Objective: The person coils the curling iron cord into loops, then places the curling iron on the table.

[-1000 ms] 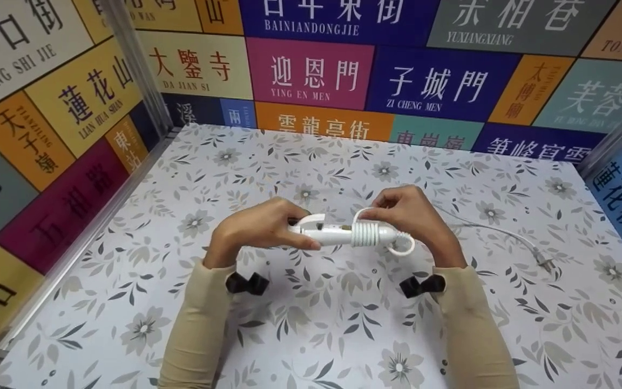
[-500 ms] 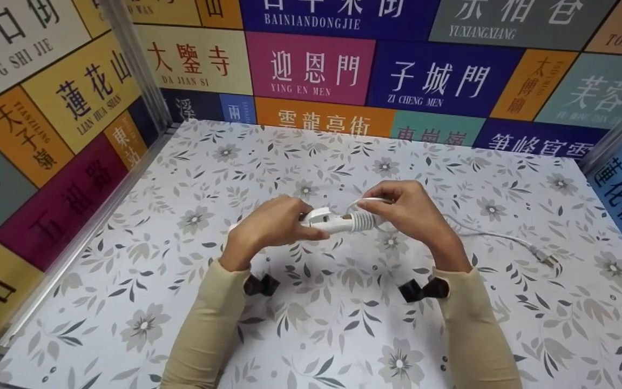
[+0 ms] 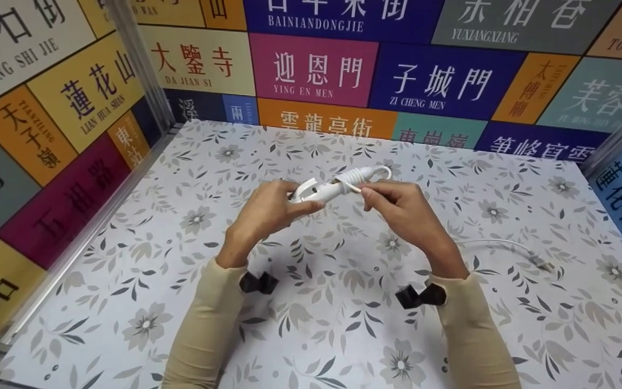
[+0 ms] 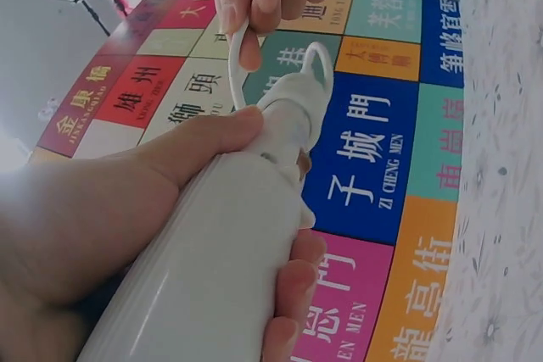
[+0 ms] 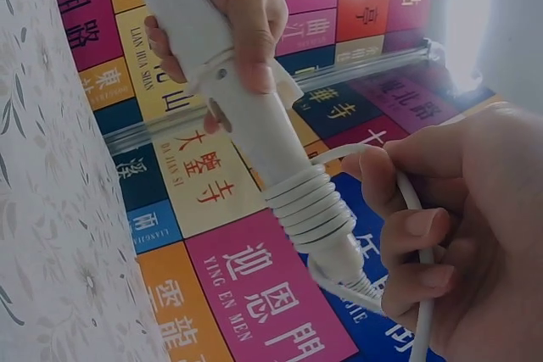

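Note:
In the head view, my left hand point(image 3: 265, 210) grips a white curling iron point(image 3: 330, 193) above the table, thumb along its side. The iron's lever sticks up near that hand, and its cord end points away to the right. Several turns of white cord point(image 5: 310, 205) wrap the handle in the right wrist view. My right hand point(image 3: 408, 208) pinches the cord between thumb and fingers just right of the coils, and the cord runs on across its curled fingers. The left wrist view shows the thick white barrel point(image 4: 204, 252) lying in my left palm.
The cord's free length lies on the flower-patterned table point(image 3: 311, 324) at the right, ending in a plug point(image 3: 544, 265). Colourful sign-covered panels point(image 3: 316, 70) stand along the back and sides. Black wrist mounts point(image 3: 259, 282) sit at both cuffs.
The curling iron has tilted, its cord end swinging away from me. My right hand has passed from above the handle to its near side, bringing the cord round.

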Action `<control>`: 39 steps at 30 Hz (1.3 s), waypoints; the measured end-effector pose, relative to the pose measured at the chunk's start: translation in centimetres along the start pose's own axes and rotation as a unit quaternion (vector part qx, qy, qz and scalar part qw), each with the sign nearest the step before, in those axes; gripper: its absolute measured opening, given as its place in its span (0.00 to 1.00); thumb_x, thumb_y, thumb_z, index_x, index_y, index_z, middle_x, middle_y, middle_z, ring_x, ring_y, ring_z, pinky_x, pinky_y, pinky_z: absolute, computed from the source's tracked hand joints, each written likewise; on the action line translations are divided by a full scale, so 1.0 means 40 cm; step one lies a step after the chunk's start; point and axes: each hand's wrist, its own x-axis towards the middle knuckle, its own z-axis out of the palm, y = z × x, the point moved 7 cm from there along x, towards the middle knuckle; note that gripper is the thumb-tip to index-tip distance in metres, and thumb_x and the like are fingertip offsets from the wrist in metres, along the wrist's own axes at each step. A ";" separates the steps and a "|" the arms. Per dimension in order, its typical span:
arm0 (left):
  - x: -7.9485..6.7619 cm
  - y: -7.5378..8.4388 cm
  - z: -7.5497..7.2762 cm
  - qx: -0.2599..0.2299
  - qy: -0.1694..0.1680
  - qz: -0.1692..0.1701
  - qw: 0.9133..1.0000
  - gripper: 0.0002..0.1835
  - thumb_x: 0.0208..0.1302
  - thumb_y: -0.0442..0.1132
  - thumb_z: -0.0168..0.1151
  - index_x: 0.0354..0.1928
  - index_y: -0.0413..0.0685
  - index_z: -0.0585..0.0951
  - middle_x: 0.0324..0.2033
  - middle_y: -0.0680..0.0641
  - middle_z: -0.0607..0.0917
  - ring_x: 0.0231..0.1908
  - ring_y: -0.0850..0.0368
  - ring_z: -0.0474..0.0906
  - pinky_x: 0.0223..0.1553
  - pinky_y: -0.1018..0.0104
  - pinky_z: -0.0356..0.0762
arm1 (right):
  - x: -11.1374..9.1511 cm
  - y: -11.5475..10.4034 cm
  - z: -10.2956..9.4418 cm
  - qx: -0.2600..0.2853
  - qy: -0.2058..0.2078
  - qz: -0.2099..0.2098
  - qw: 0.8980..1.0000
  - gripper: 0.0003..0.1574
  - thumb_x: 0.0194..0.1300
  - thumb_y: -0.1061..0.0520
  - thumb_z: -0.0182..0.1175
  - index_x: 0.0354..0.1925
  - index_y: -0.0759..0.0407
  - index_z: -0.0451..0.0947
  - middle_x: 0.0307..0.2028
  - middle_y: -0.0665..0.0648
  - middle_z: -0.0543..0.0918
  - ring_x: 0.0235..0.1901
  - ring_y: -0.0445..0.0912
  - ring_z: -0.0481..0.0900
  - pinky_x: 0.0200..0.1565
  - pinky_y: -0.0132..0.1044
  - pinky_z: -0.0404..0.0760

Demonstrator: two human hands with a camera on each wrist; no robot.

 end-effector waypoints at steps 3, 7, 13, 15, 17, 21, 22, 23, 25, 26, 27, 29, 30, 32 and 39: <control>0.001 -0.002 -0.005 -0.032 0.005 -0.006 0.999 0.24 0.60 0.59 0.69 0.49 0.48 0.85 0.31 0.48 0.84 0.23 0.59 0.73 0.22 0.69 0.69 | 0.001 0.002 0.000 0.015 -0.007 0.001 1.000 0.14 0.75 0.55 0.56 0.39 0.59 0.87 0.25 0.50 0.78 0.19 0.40 0.64 0.25 0.31 0.66; -0.001 -0.004 -0.016 -0.053 0.011 0.004 0.999 0.22 0.61 0.58 0.69 0.46 0.48 0.86 0.26 0.49 0.82 0.21 0.59 0.71 0.21 0.69 0.69 | 0.002 0.019 0.011 0.058 -0.048 0.022 0.997 0.15 0.76 0.57 0.54 0.45 0.63 0.86 0.27 0.51 0.82 0.21 0.39 0.73 0.27 0.30 0.75; -0.006 -0.010 -0.031 -0.058 0.017 0.009 0.998 0.21 0.61 0.57 0.70 0.43 0.47 0.86 0.28 0.49 0.83 0.22 0.59 0.72 0.23 0.68 0.70 | 0.003 0.065 0.045 0.079 -0.139 0.054 0.986 0.18 0.76 0.55 0.54 0.51 0.65 0.84 0.36 0.63 0.88 0.30 0.43 0.86 0.40 0.36 0.85; -0.007 -0.014 -0.033 -0.060 0.016 0.006 0.998 0.21 0.60 0.56 0.70 0.43 0.47 0.86 0.29 0.48 0.84 0.22 0.58 0.72 0.23 0.68 0.70 | 0.005 0.077 0.055 0.081 -0.161 0.053 0.982 0.18 0.76 0.54 0.54 0.51 0.65 0.84 0.38 0.66 0.88 0.34 0.45 0.88 0.44 0.37 0.86; -0.006 -0.017 -0.032 -0.061 0.011 0.001 0.998 0.21 0.60 0.56 0.70 0.44 0.47 0.86 0.30 0.48 0.85 0.23 0.58 0.73 0.23 0.68 0.71 | 0.006 0.094 0.063 0.074 -0.174 0.056 0.980 0.19 0.76 0.53 0.55 0.52 0.64 0.84 0.40 0.65 0.89 0.36 0.46 0.88 0.47 0.38 0.85; -0.001 -0.022 -0.026 -0.069 -0.005 -0.008 0.998 0.22 0.60 0.57 0.70 0.45 0.47 0.86 0.33 0.47 0.86 0.24 0.57 0.74 0.24 0.67 0.73 | 0.010 0.126 0.075 0.051 -0.184 0.067 0.979 0.19 0.76 0.50 0.55 0.53 0.59 0.85 0.42 0.61 0.90 0.40 0.48 0.89 0.52 0.44 0.83; 0.000 -0.022 -0.026 -0.070 -0.007 -0.007 0.997 0.22 0.60 0.57 0.70 0.45 0.47 0.86 0.33 0.47 0.86 0.24 0.57 0.74 0.24 0.67 0.73 | 0.011 0.133 0.078 0.048 -0.184 0.070 0.979 0.20 0.76 0.49 0.55 0.53 0.59 0.85 0.42 0.61 0.90 0.40 0.49 0.89 0.52 0.46 0.83; 0.001 -0.021 -0.026 -0.071 -0.009 -0.008 0.997 0.22 0.60 0.57 0.70 0.45 0.47 0.86 0.33 0.47 0.86 0.25 0.57 0.74 0.24 0.67 0.73 | 0.013 0.139 0.079 0.048 -0.184 0.073 0.979 0.20 0.76 0.49 0.55 0.53 0.58 0.85 0.42 0.61 0.90 0.40 0.49 0.89 0.52 0.49 0.83; 0.001 -0.018 -0.026 -0.071 -0.011 -0.005 0.997 0.21 0.59 0.57 0.70 0.44 0.48 0.87 0.33 0.47 0.85 0.24 0.57 0.73 0.24 0.67 0.72 | 0.017 0.144 0.083 0.049 -0.184 0.072 0.979 0.20 0.76 0.49 0.55 0.54 0.59 0.84 0.42 0.61 0.90 0.38 0.49 0.89 0.50 0.50 0.83; 0.000 -0.017 -0.026 -0.070 -0.012 -0.004 0.997 0.21 0.59 0.57 0.70 0.44 0.49 0.87 0.32 0.48 0.85 0.24 0.58 0.73 0.24 0.67 0.72 | 0.018 0.146 0.085 0.049 -0.184 0.072 0.979 0.20 0.76 0.49 0.55 0.53 0.59 0.85 0.41 0.62 0.90 0.37 0.49 0.88 0.48 0.49 0.84; 0.000 -0.016 -0.026 -0.070 -0.012 -0.002 0.997 0.21 0.59 0.57 0.71 0.44 0.49 0.87 0.31 0.48 0.85 0.24 0.58 0.72 0.24 0.67 0.71 | 0.019 0.149 0.086 0.050 -0.186 0.071 0.979 0.20 0.76 0.49 0.55 0.53 0.60 0.85 0.40 0.62 0.90 0.35 0.50 0.88 0.46 0.49 0.85; 0.000 -0.014 -0.025 -0.069 -0.014 0.002 0.998 0.21 0.59 0.57 0.71 0.45 0.50 0.87 0.31 0.48 0.85 0.23 0.58 0.72 0.23 0.67 0.71 | 0.020 0.154 0.090 0.048 -0.190 0.067 0.978 0.20 0.76 0.49 0.55 0.52 0.59 0.85 0.39 0.62 0.90 0.33 0.50 0.88 0.41 0.45 0.85; 0.000 -0.014 -0.024 -0.069 -0.016 0.005 0.997 0.21 0.59 0.57 0.71 0.45 0.50 0.87 0.30 0.48 0.84 0.23 0.58 0.72 0.23 0.67 0.70 | 0.020 0.157 0.093 0.047 -0.193 0.066 0.978 0.19 0.76 0.49 0.55 0.51 0.59 0.86 0.38 0.62 0.90 0.31 0.50 0.87 0.39 0.44 0.85; 0.001 -0.014 -0.022 -0.069 -0.016 0.006 0.997 0.20 0.59 0.57 0.71 0.45 0.51 0.87 0.30 0.49 0.84 0.23 0.58 0.71 0.23 0.68 0.70 | 0.019 0.163 0.099 0.047 -0.199 0.066 0.977 0.19 0.76 0.49 0.54 0.50 0.57 0.87 0.37 0.61 0.90 0.29 0.49 0.86 0.36 0.42 0.84; 0.004 -0.015 -0.015 -0.066 -0.023 0.014 0.997 0.20 0.58 0.58 0.72 0.45 0.52 0.87 0.30 0.49 0.84 0.22 0.59 0.71 0.23 0.68 0.69 | 0.017 0.186 0.115 0.033 -0.219 0.089 0.971 0.19 0.75 0.45 0.56 0.48 0.54 0.87 0.35 0.57 0.91 0.27 0.44 0.84 0.35 0.40 0.83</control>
